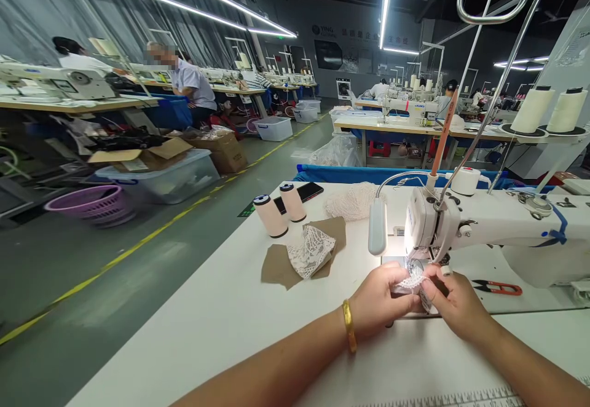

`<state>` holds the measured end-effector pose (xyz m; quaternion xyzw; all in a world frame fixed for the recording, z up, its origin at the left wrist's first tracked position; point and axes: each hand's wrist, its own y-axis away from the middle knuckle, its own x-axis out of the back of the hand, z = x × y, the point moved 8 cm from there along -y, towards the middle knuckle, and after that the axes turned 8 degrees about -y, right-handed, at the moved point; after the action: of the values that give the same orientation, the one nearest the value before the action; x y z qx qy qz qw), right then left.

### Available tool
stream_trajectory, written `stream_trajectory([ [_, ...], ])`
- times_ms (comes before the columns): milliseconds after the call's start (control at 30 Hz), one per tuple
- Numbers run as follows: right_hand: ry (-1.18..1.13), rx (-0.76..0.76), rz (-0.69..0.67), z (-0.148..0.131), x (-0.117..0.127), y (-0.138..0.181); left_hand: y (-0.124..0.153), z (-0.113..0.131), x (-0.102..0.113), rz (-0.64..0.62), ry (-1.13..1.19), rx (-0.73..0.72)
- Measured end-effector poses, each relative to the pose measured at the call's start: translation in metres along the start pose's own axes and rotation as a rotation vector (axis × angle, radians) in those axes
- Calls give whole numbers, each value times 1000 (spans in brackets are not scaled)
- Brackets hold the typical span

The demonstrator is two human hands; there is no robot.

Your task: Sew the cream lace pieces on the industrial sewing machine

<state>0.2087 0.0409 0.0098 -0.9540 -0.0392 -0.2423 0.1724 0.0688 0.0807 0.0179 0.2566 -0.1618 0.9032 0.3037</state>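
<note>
Both my hands pinch a small piece of white lace [412, 282] in front of the needle of a white sewing machine [488, 213]. My left hand [378, 296] grips its left side between thumb and fingers, a gold bangle [349, 326] on the wrist. On the other side, my right hand [454, 302] holds the lace edge, and part of the lace hangs below the fingers. A lit lamp [378, 225] shines on the needle area, where the far end of the lace is hard to make out. Red-handled thread snips [498, 288] lie right of my right hand.
Left on the white table [221, 321] are a lace piece [311, 251] on brown pattern pieces [276, 267], two thread spools [271, 216], a dark phone [310, 192] and more lace [353, 201]. A ruler [479, 398] lies at the front edge. Co-workers sit at machines beyond.
</note>
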Motion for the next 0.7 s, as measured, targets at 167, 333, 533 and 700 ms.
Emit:
stream_trajectory([
  [167,55,51,13,-2,2,2,7,8,2,57,-163,-189],
  [333,293,351,-196,-26,-9,12,30,20,-5,177,-451,-454],
  [533,424,488,-305,-41,-11,24,46,29,-22,161,-629,-589],
  [700,462,481,-320,-40,-11,24,45,25,-23,145,-669,-544],
])
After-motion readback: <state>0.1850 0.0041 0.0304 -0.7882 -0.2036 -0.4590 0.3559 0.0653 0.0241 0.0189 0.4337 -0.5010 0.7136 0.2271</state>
